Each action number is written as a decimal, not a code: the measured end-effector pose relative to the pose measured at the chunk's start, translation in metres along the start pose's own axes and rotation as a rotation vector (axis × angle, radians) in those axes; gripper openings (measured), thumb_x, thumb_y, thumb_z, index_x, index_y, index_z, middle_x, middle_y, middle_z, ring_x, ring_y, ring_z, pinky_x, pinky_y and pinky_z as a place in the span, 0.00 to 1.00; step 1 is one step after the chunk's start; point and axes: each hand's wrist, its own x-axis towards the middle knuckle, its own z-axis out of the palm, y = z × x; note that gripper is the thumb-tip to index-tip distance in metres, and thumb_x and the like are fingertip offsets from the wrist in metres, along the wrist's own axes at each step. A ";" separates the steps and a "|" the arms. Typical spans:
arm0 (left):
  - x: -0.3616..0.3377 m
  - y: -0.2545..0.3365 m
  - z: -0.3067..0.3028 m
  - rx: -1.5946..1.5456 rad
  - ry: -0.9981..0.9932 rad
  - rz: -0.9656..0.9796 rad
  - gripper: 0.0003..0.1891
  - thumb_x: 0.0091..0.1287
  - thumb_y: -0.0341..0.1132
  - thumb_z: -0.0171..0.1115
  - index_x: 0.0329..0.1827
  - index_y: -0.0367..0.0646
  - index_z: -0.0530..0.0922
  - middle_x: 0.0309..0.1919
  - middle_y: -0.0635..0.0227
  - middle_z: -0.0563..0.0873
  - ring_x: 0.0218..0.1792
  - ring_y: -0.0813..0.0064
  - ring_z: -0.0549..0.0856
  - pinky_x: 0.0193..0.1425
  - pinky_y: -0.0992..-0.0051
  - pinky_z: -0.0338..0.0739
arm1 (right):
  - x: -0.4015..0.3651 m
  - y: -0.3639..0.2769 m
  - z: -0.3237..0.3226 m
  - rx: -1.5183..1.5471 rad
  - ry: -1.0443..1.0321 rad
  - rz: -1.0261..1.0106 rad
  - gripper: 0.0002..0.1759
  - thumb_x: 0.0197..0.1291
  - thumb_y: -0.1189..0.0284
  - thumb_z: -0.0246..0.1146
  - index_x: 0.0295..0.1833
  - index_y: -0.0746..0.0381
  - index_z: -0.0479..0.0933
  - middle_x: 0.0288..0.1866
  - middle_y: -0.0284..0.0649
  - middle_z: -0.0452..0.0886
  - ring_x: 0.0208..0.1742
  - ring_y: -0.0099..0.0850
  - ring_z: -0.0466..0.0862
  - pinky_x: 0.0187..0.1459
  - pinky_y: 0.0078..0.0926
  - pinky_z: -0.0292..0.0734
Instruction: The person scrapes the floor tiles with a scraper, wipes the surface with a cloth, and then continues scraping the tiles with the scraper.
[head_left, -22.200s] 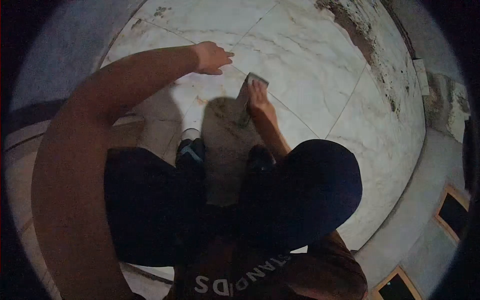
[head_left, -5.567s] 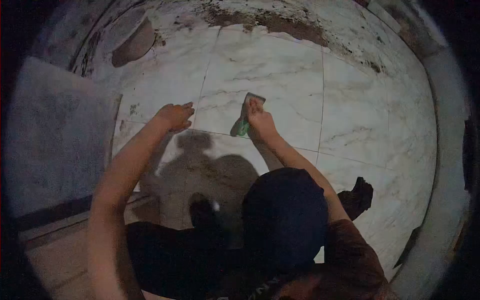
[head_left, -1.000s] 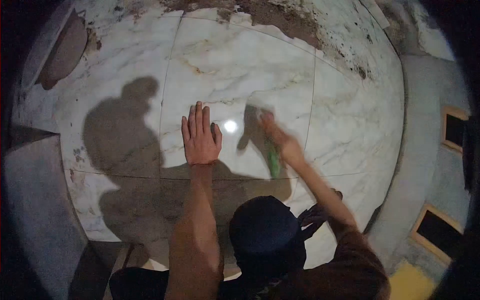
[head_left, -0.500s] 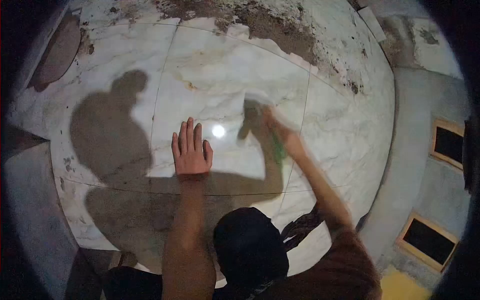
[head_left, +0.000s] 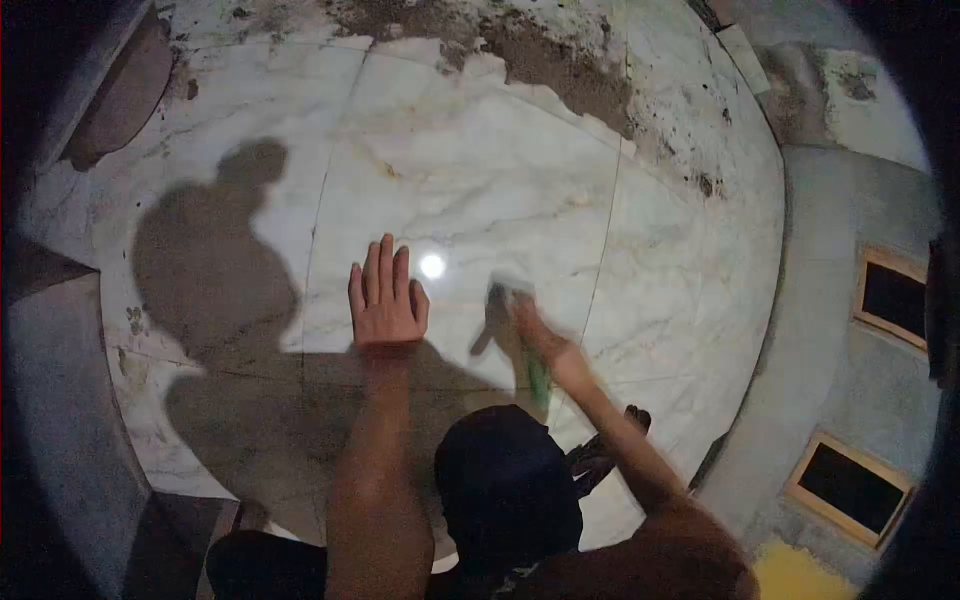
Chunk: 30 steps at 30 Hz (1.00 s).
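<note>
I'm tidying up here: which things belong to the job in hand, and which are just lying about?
In use:
- Green-handled tool, blurred, in the right hand
- White marbled floor tiles, under the left hand

Apparently not in use:
- Brown, crumbly dirt beyond both hands
- Two wood-framed black rectangles, maybe fixed in place

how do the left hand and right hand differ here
The left hand lies palm down with its fingers extended, while the right hand is closed around a green-handled tool. The left hand looks fairly sharp, but the right hand is blurred, which suggests it is moving. The left hand's fingers point away from the body; the right hand's angle towards the left. Both are bare and over the marble-patterned floor.
</note>
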 end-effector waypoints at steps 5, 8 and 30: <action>-0.005 0.001 -0.005 -0.025 -0.042 -0.013 0.25 0.71 0.38 0.53 0.71 0.42 0.71 0.78 0.61 0.64 0.80 0.62 0.60 0.83 0.53 0.48 | 0.065 0.061 -0.034 -0.008 0.183 0.145 0.27 0.72 0.77 0.51 0.75 0.59 0.68 0.70 0.52 0.75 0.66 0.42 0.79 0.66 0.37 0.74; -0.008 0.000 0.001 -0.014 -0.001 -0.014 0.25 0.72 0.38 0.51 0.72 0.42 0.70 0.78 0.62 0.63 0.80 0.64 0.59 0.84 0.54 0.48 | 0.161 0.029 -0.120 -0.090 0.249 0.176 0.26 0.73 0.74 0.49 0.76 0.60 0.67 0.66 0.52 0.79 0.62 0.39 0.83 0.64 0.36 0.74; -0.001 0.002 -0.005 0.010 -0.078 -0.049 0.30 0.73 0.35 0.48 0.78 0.38 0.60 0.80 0.61 0.61 0.81 0.66 0.57 0.84 0.56 0.47 | 0.119 -0.066 0.016 -0.408 0.072 -0.474 0.36 0.57 0.80 0.60 0.74 0.68 0.64 0.78 0.54 0.65 0.73 0.45 0.73 0.68 0.37 0.77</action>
